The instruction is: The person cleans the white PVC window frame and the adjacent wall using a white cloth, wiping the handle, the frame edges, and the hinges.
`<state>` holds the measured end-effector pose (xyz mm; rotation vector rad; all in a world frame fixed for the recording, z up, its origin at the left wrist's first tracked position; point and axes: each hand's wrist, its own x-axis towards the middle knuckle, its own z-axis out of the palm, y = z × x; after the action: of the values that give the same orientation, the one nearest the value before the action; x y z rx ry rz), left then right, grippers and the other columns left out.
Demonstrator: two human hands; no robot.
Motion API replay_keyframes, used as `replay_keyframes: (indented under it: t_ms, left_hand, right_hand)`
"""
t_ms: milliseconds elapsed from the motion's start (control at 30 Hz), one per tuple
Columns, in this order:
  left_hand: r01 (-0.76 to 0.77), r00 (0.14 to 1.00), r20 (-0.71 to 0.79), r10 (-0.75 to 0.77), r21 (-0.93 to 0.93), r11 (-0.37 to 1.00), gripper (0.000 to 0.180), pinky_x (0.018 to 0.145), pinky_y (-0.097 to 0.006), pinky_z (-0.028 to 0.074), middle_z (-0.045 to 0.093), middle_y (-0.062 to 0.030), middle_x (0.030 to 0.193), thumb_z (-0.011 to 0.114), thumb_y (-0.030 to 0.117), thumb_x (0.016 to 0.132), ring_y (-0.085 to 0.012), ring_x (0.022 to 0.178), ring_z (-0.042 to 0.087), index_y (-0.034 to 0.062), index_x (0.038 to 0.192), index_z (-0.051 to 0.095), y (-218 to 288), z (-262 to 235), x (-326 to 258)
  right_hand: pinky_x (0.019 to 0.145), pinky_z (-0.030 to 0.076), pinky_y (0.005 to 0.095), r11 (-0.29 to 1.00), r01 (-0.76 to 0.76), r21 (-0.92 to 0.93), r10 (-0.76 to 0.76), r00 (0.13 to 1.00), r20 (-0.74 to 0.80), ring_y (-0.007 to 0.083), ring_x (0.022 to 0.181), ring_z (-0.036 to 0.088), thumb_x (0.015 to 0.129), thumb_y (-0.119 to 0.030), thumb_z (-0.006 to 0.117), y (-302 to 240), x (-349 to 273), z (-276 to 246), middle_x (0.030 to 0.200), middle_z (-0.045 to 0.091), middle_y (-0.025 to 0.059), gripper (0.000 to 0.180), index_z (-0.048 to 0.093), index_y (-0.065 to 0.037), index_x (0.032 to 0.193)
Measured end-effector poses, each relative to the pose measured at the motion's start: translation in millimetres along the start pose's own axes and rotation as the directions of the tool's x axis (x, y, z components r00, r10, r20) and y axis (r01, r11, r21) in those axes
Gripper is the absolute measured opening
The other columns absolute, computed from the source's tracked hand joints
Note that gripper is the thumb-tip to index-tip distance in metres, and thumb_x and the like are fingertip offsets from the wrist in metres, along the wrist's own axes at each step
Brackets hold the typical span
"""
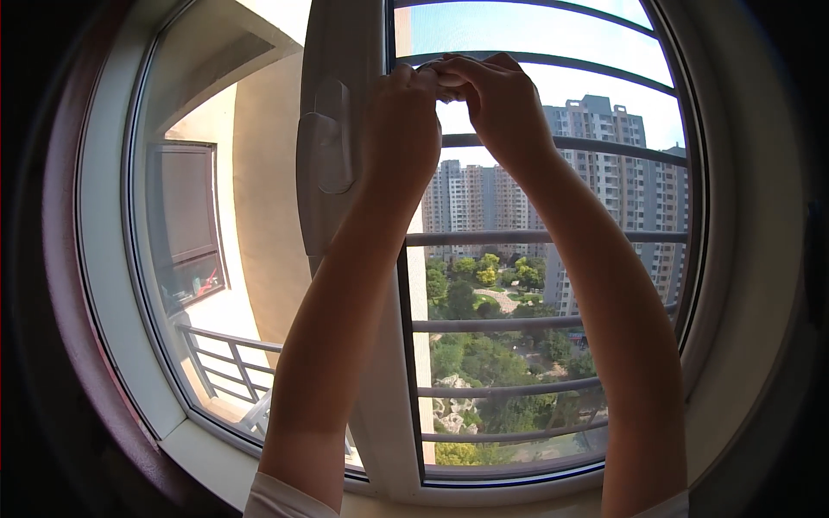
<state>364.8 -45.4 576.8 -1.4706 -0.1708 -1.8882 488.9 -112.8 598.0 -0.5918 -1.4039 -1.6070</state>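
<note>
Both arms reach up in front of a window with a pale frame (367,414). My left hand (404,116) is closed, with its back toward me, beside the window's upright middle post. Close against it, my right hand (499,102) bends inward with its fingers pinched together. The fingertips of both hands meet around a small, dark, crumpled-looking thing (446,91), mostly hidden by the fingers; its kind cannot be made out. A window handle (335,142) sits on the post just left of my left hand, apart from it.
Horizontal metal bars (553,237) cross the right-hand opening. A fixed pane on the left shows a beige wall (272,198), a smaller window (183,216) and a railing (233,354). Tall buildings (596,129) and trees (492,371) stand far outside.
</note>
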Motion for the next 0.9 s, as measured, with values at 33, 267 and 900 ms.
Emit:
replay_keyframes:
  t_ms: [33, 267, 900]
  left_hand:
    - [-0.004, 1.000, -0.007, 0.004, -0.002, 1.000, 0.016, 0.077, -0.040, 0.056, 0.067, -0.0111, 0.092, 0.067, 0.001, 0.090, -0.0282, 0.086, 0.067, 0.0071, 0.105, 0.071, 1, 3, -2]
    - [-0.123, 0.989, 0.081, 0.125, -0.023, 0.992, 0.013, 0.090, -0.039, 0.056, 0.068, -0.0117, 0.099, 0.067, 0.003, 0.088, -0.0263, 0.098, 0.067, 0.0006, 0.101, 0.069, 22, 1, 0]
    - [-0.183, 0.982, -0.063, 0.178, -0.084, 0.980, 0.017, 0.075, -0.034, 0.056, 0.068, -0.0081, 0.083, 0.073, 0.003, 0.086, -0.0245, 0.079, 0.069, 0.0084, 0.102, 0.072, 12, 10, 1]
  right_hand:
    - [0.083, 0.059, 0.0342, 1.000, 0.004, -0.005, -0.004, 1.000, -0.005, 0.0221, 0.090, 0.067, 0.090, 0.000, 0.063, 3, -2, -3, 0.102, 0.076, 0.0008, 0.025, 0.073, -0.015, 0.107]
    - [0.083, 0.057, 0.0337, 0.999, -0.022, -0.043, 0.022, 1.000, 0.006, 0.0199, 0.085, 0.066, 0.089, -0.002, 0.067, 12, -21, -33, 0.100, 0.077, 0.0002, 0.026, 0.073, -0.015, 0.111]
    - [0.081, 0.060, 0.0328, 0.986, 0.059, -0.155, -0.057, 0.998, 0.015, 0.0214, 0.088, 0.069, 0.088, -0.001, 0.068, 13, -22, -35, 0.098, 0.077, 0.0025, 0.025, 0.072, -0.013, 0.110]
